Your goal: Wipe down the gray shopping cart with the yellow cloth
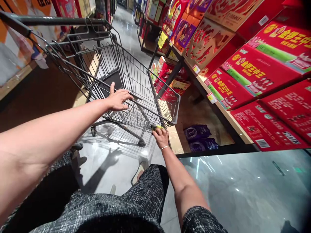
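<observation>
A grey wire shopping cart (136, 77) stands tilted across my view, its basket showing nothing inside. My left hand (120, 98) lies over the cart's near top rail, fingers spread and thumb up; whether it presses on the rail I cannot tell. Lower and to the right, my right hand (161, 136) has its fingers curled round a small yellow and black thing (159, 127), close against the cart's lower wire corner. The fingers hide most of that thing, so its kind does not show.
Red gift boxes (250, 69) are stacked on a wooden shelf (233, 124) at the right. Purple packs (200, 137) lie on its low level, near red packages (170, 89). Another shelf (14, 85) runs along the left. Shiny grey floor (233, 191) stretches below.
</observation>
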The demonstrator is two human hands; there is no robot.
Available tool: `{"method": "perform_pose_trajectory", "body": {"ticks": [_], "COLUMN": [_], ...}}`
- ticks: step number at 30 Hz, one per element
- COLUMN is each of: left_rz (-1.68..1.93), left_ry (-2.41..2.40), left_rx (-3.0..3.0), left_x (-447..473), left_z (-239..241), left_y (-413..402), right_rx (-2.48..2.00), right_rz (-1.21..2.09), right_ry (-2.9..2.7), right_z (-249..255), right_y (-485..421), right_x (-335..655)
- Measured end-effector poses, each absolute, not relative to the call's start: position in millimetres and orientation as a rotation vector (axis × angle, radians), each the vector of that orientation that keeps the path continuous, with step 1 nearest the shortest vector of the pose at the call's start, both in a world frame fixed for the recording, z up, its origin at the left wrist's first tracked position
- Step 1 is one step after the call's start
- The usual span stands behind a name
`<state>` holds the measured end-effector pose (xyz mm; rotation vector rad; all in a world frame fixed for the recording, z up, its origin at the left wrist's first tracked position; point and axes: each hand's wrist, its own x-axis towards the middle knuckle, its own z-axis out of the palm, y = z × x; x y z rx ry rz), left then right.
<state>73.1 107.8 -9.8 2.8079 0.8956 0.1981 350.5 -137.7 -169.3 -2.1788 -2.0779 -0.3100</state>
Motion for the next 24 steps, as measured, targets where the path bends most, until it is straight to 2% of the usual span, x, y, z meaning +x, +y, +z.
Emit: {"method": "perform_pose_trajectory", "body": {"ticks": [3,6,13,16,20,24], "left_rz": [0.234,0.236,0.224,0.186,0.235,0.225], "left_ry": [0.893,0.911,0.971,0.840,1.027,0.951], "left_rx": [2.807,2.798,2.834,2.875,2.855,2.891], "left_x": [72.4,69.5,91.0,117.2,139.4,136.7], "left_z": [-14.3,-13.4,-5.3,-14.4,-27.1,-30.8], "left_y": [121.3,133.3,107.1,73.8,49.8,52.6], "right_rx": [-2.182,-2.158,-2.012,-2.054,-2.175,-2.298], "right_rz": [-0.205,-0.207,-0.432,-0.213,0.182,0.254], "right_ry": [-2.203,-2.199,-1.881,-1.806,-1.773,-1.730], "right_z": [-195.0,-188.1,-73.3,-34.4,-14.0,-7.4], "right_y": [-151.0,-160.0,-130.5,-107.5,-82.9,-74.7], "right_x": [349.2,345.4,356.2,376.4,397.0,395.9]}}
